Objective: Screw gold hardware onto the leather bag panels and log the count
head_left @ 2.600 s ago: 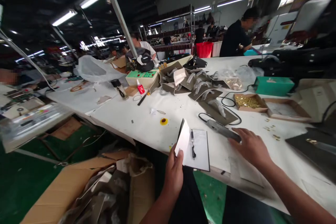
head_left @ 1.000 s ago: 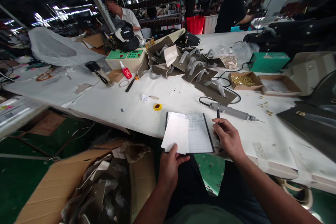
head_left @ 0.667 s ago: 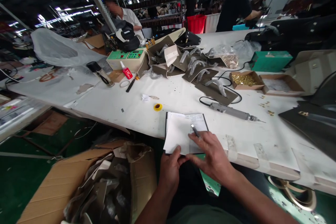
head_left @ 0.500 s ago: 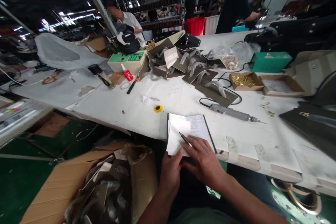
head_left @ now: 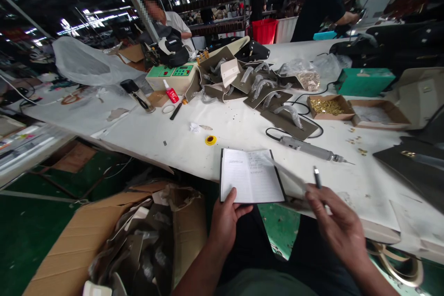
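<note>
An open notebook [head_left: 255, 184] with a dark cover and handwriting on its pages rests at the table's front edge. Its lower edge is gripped by my left hand [head_left: 225, 224], thumb on the page and fingers beneath. To the right of it, my right hand [head_left: 342, 224] is closed over the table edge. Between its thumb and fingers is a loose white sheet [head_left: 290, 173], seen nearly edge-on and blurred. A dark pen [head_left: 317, 177] also sticks up from that hand.
A grey electric screwdriver [head_left: 308, 149] lies beyond the notebook, near a yellow roll [head_left: 210, 140]. Behind are dark bag pieces [head_left: 263, 85], a box of gold fittings [head_left: 328, 107] and a green box [head_left: 364, 82]. A large carton [head_left: 76, 240] stands lower left. Co-workers are across the table.
My right hand has moved right, off the notebook, carrying the pen and the loose sheet that lay on the left page. The written pages are now uncovered. My left hand still holds the notebook.
</note>
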The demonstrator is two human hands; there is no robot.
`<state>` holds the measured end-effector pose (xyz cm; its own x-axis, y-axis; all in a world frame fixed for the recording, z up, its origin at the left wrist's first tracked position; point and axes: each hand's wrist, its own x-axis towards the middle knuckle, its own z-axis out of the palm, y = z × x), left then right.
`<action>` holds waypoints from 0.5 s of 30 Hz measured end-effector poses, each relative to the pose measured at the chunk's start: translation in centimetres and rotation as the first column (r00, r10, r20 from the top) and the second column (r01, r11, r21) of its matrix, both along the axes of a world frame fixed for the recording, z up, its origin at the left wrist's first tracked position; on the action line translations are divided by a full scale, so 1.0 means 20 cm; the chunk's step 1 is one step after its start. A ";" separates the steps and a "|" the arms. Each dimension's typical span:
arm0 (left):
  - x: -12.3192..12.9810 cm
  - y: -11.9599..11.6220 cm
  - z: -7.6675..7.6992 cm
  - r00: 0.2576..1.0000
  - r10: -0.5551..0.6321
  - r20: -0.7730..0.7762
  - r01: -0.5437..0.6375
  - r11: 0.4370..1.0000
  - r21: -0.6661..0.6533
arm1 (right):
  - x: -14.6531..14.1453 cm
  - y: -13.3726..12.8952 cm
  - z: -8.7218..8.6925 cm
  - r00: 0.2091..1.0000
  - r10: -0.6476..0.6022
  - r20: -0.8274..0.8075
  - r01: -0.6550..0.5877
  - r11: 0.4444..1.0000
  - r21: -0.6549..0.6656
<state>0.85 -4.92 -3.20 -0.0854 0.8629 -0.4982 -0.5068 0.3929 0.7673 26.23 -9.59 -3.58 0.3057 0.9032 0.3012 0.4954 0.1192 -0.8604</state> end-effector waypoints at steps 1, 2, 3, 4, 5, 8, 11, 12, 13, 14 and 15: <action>0.00 0.00 -0.01 1.000 -0.002 -0.014 0.002 1.000 0.001 | 0.08 -0.02 0.01 0.990 -0.140 -0.037 0.135 0.986 -0.097; 0.01 -0.01 -0.02 1.000 -0.008 -0.029 0.008 1.000 0.001 | 0.15 -0.04 0.02 0.962 -0.270 -0.051 0.255 0.947 -0.198; 0.01 -0.01 -0.03 0.999 -0.020 -0.044 0.020 1.000 -0.003 | 0.22 -0.05 0.02 0.930 -0.366 -0.044 0.339 0.895 -0.292; 0.02 -0.01 -0.04 0.997 -0.039 -0.060 0.039 0.999 -0.010 | 0.29 -0.06 0.03 0.903 -0.429 -0.025 0.392 0.845 -0.364; 0.03 -0.02 -0.05 0.995 -0.064 -0.078 0.063 0.998 -0.018 | 0.34 -0.07 0.04 0.880 -0.475 -0.006 0.434 0.809 -0.397; 0.05 -0.02 -0.06 0.978 -0.152 -0.144 0.148 0.988 -0.038 | 0.42 -0.10 0.07 0.804 -0.589 0.086 0.582 0.748 -0.319; 0.07 -0.02 -0.06 0.963 -0.190 -0.192 0.182 0.982 -0.058 | 0.38 -0.11 0.09 0.783 -0.588 0.202 0.621 0.758 -0.200; 0.08 -0.02 -0.06 0.962 -0.189 -0.196 0.180 0.982 -0.063 | 0.34 -0.12 0.09 0.815 -0.540 0.212 0.575 0.798 -0.180; 0.09 -0.02 -0.06 0.964 -0.182 -0.193 0.173 0.983 -0.063 | 0.29 -0.11 0.09 0.867 -0.460 0.191 0.490 0.855 -0.167; 0.09 -0.02 -0.06 0.967 -0.174 -0.185 0.166 0.985 -0.056 | 0.24 -0.10 0.07 0.922 -0.355 0.152 0.377 0.914 -0.152; 0.10 -0.03 -0.06 0.971 -0.163 -0.175 0.157 0.987 -0.045 | 0.18 -0.08 0.06 0.965 -0.239 0.111 0.252 0.959 -0.128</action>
